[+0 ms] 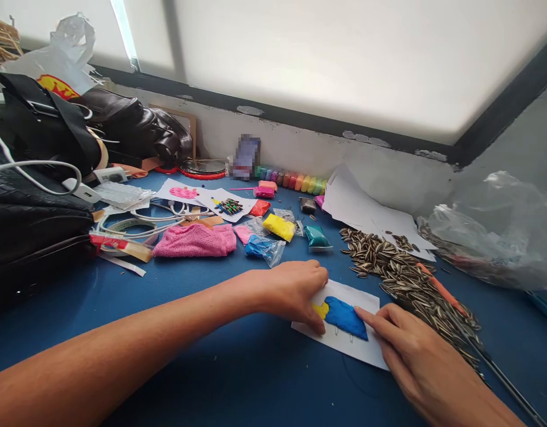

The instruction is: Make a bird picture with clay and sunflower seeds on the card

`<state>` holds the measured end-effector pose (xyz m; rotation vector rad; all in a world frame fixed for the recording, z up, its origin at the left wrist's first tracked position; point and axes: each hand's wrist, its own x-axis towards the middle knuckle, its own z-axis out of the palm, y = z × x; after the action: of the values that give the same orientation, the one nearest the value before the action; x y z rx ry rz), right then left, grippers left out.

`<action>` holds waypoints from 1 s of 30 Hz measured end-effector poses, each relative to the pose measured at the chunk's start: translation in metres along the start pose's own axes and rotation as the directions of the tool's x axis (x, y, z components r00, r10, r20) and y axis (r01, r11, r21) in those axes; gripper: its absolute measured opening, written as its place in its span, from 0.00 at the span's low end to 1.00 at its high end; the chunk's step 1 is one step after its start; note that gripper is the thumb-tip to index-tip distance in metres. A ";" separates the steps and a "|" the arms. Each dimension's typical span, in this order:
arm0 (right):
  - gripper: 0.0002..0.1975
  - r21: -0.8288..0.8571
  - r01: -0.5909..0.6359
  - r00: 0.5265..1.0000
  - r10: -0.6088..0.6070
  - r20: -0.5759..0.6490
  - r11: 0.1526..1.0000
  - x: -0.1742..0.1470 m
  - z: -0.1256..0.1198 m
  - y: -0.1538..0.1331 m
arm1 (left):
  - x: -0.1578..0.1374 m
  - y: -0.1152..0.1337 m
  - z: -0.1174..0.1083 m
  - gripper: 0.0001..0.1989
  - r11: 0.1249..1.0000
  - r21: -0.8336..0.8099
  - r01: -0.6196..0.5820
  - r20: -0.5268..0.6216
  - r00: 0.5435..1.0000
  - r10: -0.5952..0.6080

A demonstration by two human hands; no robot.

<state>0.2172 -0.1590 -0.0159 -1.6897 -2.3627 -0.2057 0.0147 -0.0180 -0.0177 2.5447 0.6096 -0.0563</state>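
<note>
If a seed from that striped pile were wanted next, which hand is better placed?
Probably the right hand: it is nearer the striped seeds, while the left hand is farther off, across the paper from them.

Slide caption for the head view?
Left hand on the paper, right hand at the blue clay, striped seeds nearby.

At the lower centre-right of the frame, we are resting our left hand (295,290) on the left part of a paper sheet (362,351) and our right hand (402,338) at its right edge, a clay shape (347,318) lying between them. Seeds (389,267) are lying right of the sheet, a plastic bag (500,237) beyond them. Behind our left hand, packets (279,226) are lying, with a towel (196,240) to their left.
</note>
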 end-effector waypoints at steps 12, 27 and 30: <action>0.19 0.211 -0.195 0.979 0.175 0.108 0.958 0.006 0.000 0.004 | -0.001 0.002 -0.003 0.32 1.000 0.016 0.008 0.008 1.000 -0.009; 0.17 0.306 -0.324 0.945 0.289 0.153 0.895 0.009 -0.001 0.000 | 0.001 -0.002 0.001 0.29 1.000 -0.008 -0.004 0.001 1.000 0.004; 0.17 0.284 -0.289 0.956 0.264 0.126 0.914 0.009 -0.001 -0.001 | 0.001 -0.002 0.001 0.30 1.000 -0.007 -0.010 -0.002 1.000 0.010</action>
<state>0.2134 -0.1512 -0.0127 -1.8785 -2.0450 0.2672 0.0147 -0.0165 -0.0200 2.5407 0.5973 -0.0481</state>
